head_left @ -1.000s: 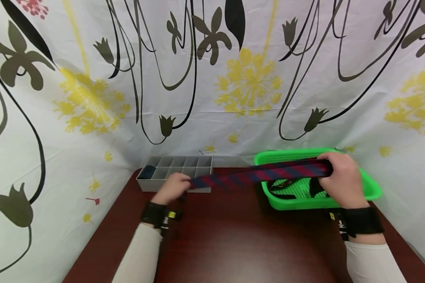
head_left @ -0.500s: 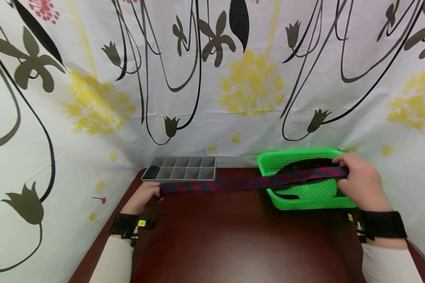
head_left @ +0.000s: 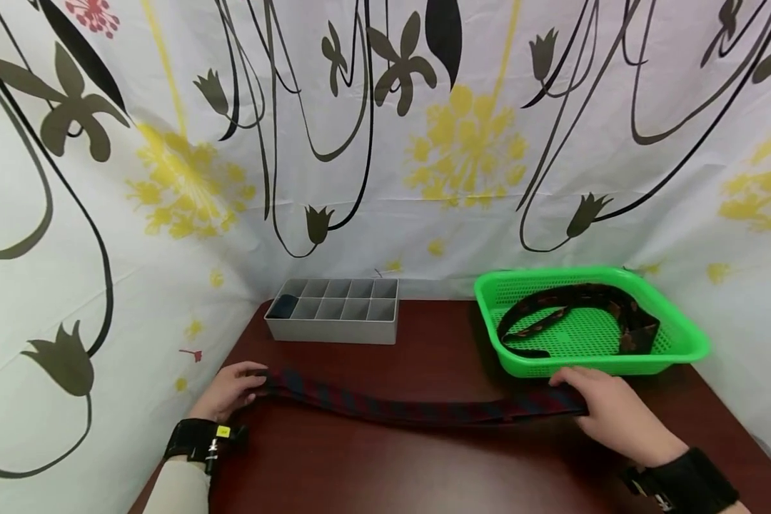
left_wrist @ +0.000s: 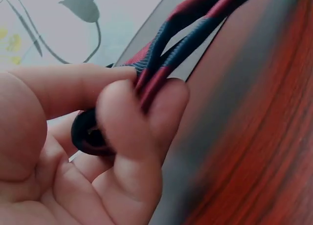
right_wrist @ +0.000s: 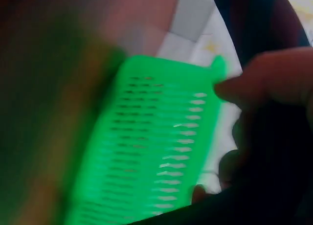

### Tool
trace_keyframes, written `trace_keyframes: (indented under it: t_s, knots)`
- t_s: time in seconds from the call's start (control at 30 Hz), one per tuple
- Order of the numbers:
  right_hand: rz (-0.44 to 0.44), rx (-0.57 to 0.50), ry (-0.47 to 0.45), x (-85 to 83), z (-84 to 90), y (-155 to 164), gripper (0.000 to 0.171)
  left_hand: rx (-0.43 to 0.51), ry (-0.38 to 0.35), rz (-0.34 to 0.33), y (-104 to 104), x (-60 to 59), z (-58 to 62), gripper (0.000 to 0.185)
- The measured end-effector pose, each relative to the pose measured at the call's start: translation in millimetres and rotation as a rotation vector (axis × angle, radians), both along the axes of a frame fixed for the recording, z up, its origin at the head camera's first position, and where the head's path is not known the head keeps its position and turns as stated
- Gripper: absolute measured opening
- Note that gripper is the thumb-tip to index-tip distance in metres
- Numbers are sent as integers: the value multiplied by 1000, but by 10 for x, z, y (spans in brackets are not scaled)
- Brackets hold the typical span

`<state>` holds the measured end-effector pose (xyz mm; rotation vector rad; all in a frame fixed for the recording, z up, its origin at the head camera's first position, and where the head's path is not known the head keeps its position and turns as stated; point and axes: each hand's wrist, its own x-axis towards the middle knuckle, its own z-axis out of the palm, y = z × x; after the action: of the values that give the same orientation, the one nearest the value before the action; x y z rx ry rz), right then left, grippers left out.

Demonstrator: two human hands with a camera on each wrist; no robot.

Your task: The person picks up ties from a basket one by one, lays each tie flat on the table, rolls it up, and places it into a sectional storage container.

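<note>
A necktie (head_left: 385,410) with dark red and navy stripes, folded into layers, stretches sideways low over the table in the head view and sags slightly in the middle. Its left end is pinched by my left hand (head_left: 227,392). In the left wrist view the thumb and fingers hold the tie's layers (left_wrist: 190,41), with a dark loop of cloth showing below them. My right hand (head_left: 620,415) grips the other end, in front of the green basket. The right wrist view is blurred; dark cloth (right_wrist: 264,24) lies between the thumb and fingers there.
At the back right stands a green plastic basket (head_left: 591,367) with a dark, brown-patterned necktie (head_left: 637,332) coiled inside. A grey divided box (head_left: 334,333) is at the back left, a dark blue rolled piece (head_left: 284,306) in its front-left compartment. Patterned curtain (head_left: 373,164) hangs behind the table (head_left: 424,471).
Both hands have come down and nearer with the striped tie, away from above the basket and box. The left hand has also moved left, and the tie now sags.
</note>
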<state>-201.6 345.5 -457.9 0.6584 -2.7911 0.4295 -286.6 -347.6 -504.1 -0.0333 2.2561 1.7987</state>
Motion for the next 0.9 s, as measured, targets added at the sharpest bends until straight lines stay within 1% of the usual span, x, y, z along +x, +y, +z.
trace_keyframes:
  t_s: [0.07, 0.13, 0.2, 0.27, 0.3, 0.37, 0.43, 0.47, 0.5, 0.57, 0.67, 0.73, 0.83, 0.9]
  knots:
    - [7, -13, -146, -19, -147, 120, 54, 15, -15, -18, -5, -10, -52, 22]
    - [25, -50, -323, -38, -261, 288, 58, 31, -22, -41, -3, -28, -102, 17]
    - [38, -94, -470, -48, -316, 492, 70, 51, -21, -61, 2, -49, -141, 19]
    - [22, -142, -559, -51, -315, 696, 79, 79, -17, -65, 0, -62, -168, 24]
    - [-1, -159, -569, -54, -300, 788, 80, 97, -16, -63, -3, -65, -176, 26]
    - [-94, -183, -570, -63, -259, 934, 76, 124, -15, -62, -17, -63, -181, 27]
    - [-203, -192, -576, -79, -217, 1035, 64, 157, -27, -47, -31, -57, -181, 23]
    - [-251, -202, -593, -90, -205, 1071, 58, 171, -35, -38, -39, -55, -180, 21]
    - [-278, -215, -607, -103, -198, 1101, 52, 188, -43, -29, -48, -55, -177, 20]
    - [-328, -260, -671, -126, -202, 1136, 45, 213, -58, -5, -62, -57, -175, 22]
    - [-306, -325, -739, -153, -248, 1174, 40, 235, -69, 9, -84, -57, -177, 26]
    - [-296, -336, -750, -166, -289, 1196, 39, 242, -66, -4, -95, -61, -185, 26]
    - [-278, -312, -723, -182, -361, 1248, 37, 241, -59, -41, -104, -72, -202, 24]
    - [-298, -275, -700, -193, -409, 1286, 38, 231, -52, -60, -105, -80, -214, 23]
